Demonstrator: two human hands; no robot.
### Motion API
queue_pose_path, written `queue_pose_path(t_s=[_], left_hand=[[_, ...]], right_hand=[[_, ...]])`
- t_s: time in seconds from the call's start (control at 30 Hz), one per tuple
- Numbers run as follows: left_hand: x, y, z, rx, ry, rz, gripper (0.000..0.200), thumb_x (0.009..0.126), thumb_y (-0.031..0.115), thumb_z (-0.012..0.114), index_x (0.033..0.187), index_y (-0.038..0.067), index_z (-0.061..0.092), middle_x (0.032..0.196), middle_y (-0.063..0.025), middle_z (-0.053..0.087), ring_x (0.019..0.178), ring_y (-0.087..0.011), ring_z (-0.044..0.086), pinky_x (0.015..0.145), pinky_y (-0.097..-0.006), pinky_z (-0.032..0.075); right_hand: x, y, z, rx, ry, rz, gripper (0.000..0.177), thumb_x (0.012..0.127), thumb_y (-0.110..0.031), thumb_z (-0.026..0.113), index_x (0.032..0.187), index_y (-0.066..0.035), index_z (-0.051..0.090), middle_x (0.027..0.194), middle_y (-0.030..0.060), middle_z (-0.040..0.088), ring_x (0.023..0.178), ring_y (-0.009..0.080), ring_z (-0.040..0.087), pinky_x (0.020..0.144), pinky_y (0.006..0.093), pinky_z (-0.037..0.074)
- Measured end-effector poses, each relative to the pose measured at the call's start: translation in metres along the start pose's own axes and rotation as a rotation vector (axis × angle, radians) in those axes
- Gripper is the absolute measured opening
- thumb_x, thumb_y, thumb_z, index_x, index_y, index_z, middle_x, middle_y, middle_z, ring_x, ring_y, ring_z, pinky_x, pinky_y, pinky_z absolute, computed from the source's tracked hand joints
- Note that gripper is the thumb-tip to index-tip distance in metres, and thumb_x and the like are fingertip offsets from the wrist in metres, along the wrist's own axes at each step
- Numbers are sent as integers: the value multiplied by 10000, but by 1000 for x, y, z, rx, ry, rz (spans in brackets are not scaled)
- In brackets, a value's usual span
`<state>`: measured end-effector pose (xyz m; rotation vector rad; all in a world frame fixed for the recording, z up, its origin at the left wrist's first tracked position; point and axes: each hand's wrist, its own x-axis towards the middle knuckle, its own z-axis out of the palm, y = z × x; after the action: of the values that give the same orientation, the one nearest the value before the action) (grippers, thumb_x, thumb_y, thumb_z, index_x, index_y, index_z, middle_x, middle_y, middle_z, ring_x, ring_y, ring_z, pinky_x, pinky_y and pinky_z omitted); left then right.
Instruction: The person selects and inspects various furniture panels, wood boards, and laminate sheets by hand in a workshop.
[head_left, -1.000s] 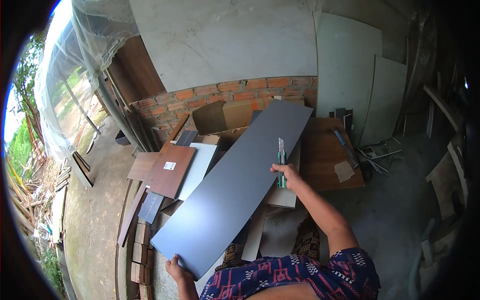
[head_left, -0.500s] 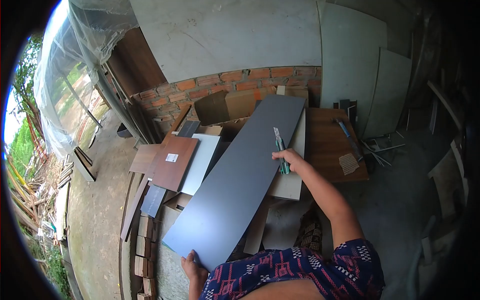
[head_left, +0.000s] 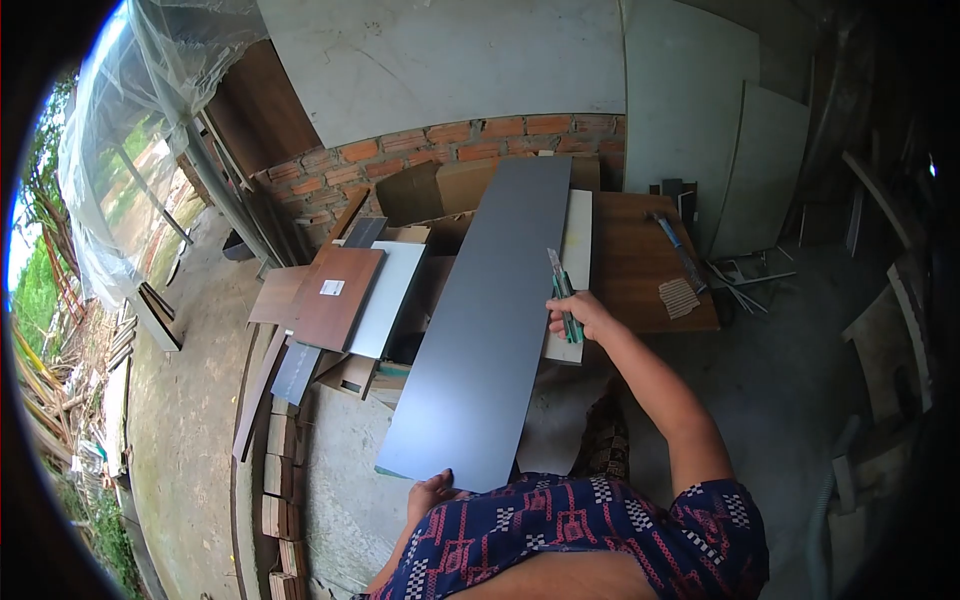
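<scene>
The grey board (head_left: 480,320) has swung from a slant to run more nearly straight away from the body, so its near end now sits close against the shirt (head_left: 590,515). The left hand (head_left: 428,493) grips that near edge, while the right hand (head_left: 590,314) clasps a green cutter (head_left: 571,325), blade bared, at the board's right side, beside the pale panel (head_left: 577,235) and left of the brown tabletop (head_left: 640,290).

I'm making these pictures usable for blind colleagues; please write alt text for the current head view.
A person's right hand holds a green utility knife with its blade out, while the left hand grips the near end of a long grey board. A hammer lies on a brown wooden surface to the right.
</scene>
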<state>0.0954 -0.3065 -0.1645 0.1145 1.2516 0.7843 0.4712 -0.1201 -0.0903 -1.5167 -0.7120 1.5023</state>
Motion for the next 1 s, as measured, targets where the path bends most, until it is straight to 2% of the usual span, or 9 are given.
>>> queue_pose_path(t_s=[0.13, 0.23, 0.27, 0.33, 0.43, 0.5, 0.63, 0.73, 1.0], left_hand=[[3, -9, 4, -63, -83, 17, 194, 862, 209, 534, 942, 32, 546, 893, -83, 577, 799, -339, 578, 722, -443, 517], [7, -2, 7, -281, -130, -145, 212, 852, 233, 559, 996, 78, 546, 987, -97, 577, 827, -362, 581, 736, -476, 519], [11, -1, 5, -269, -182, -160, 230, 849, 247, 568, 1012, 87, 542, 1010, -103, 573, 843, -368, 580, 740, -488, 518], [17, 5, 5, -245, -289, -186, 268, 843, 274, 584, 1044, 105, 533, 1055, -114, 564, 875, -379, 580, 748, -512, 517], [15, 7, 13, -247, -349, -187, 330, 824, 298, 616, 1087, 123, 518, 1077, -126, 562, 921, -392, 573, 731, -544, 516], [17, 2, 16, -262, -360, -154, 357, 825, 287, 618, 1119, 121, 502, 1084, -129, 560, 925, -385, 579, 733, -529, 525], [19, -5, 20, -273, -482, -113, 412, 825, 277, 621, 1173, 121, 465, 1097, -127, 557, 919, -357, 599, 722, -479, 548], [18, -6, 24, -292, -491, -108, 433, 824, 286, 623, 1182, 113, 453, 1099, -125, 556, 911, -339, 609, 712, -449, 559], [25, 1, 27, -291, -464, -35, 416, 853, 320, 583, 1186, 111, 449, 1086, -119, 555, 926, -337, 601, 698, -461, 559]], right_hand=[[-21, 10, 2, -35, -13, -50, 269, 747, -184, 680, 931, -26, 563, 862, 95, 563, 722, 232, 622, 536, 349, 508], [-22, 18, 0, -48, -12, -89, 256, 751, -183, 683, 934, -44, 570, 864, 80, 565, 735, 207, 606, 534, 343, 494], [-23, 21, 0, -52, -7, -101, 252, 753, -182, 683, 933, -46, 571, 862, 75, 565, 730, 200, 601, 533, 340, 491], [-29, 25, 5, -69, -12, -150, 232, 743, -195, 691, 884, -46, 583, 776, 35, 544, 642, 146, 551, 497, 302, 449], [-34, 28, 17, -171, -18, -213, 215, 729, -200, 699, 841, -44, 603, 682, -11, 509, 552, 89, 480, 467, 258, 398], [-33, 31, 23, -299, -12, -286, 204, 714, -192, 695, 831, -38, 629, 641, -30, 488, 501, 70, 429, 458, 240, 359], [-23, 29, 25, -400, -31, -291, 212, 707, -196, 691, 845, -46, 634, 656, -27, 508, 509, 72, 434, 464, 245, 359], [-15, 27, 25, -422, -64, -276, 213, 700, -199, 694, 841, -52, 634, 675, -21, 524, 529, 78, 454, 474, 249, 367], [-4, 28, 33, -490, -126, -299, 238, 692, -203, 699, 882, -84, 619, 716, -17, 563, 579, 77, 485, 477, 238, 372]])
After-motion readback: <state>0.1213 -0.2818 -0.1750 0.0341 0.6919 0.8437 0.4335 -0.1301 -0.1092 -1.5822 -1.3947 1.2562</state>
